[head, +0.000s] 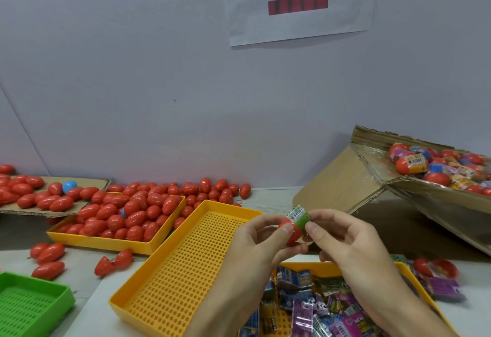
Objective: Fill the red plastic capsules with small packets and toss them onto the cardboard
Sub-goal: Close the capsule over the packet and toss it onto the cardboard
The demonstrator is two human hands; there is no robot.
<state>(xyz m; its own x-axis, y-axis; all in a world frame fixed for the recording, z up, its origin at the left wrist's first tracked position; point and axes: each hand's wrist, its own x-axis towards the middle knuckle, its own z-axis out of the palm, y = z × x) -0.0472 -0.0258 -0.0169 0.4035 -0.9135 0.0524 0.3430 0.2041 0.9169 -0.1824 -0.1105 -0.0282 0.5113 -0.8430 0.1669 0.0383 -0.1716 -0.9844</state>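
My left hand (pixel 261 241) grips a red capsule (pixel 292 234) in front of me, above the trays. My right hand (pixel 342 238) pinches a small green packet (pixel 301 217) and presses it against the capsule's top. Below my hands lies a yellow tray (pixel 405 270) with several small packets (pixel 316 299) in purple, blue and green. A flat cardboard sheet (pixel 87 181) at the far left carries several red capsules (pixel 39 196), one of them blue.
An empty perforated yellow tray (pixel 183 265) lies in the middle, and another yellow tray (pixel 106 242) heaped with red capsules sits left of it. A green tray (pixel 39 307) is at the bottom left. A tilted cardboard box (pixel 353 180) with wrapped capsules stands at the right. Loose capsules litter the table.
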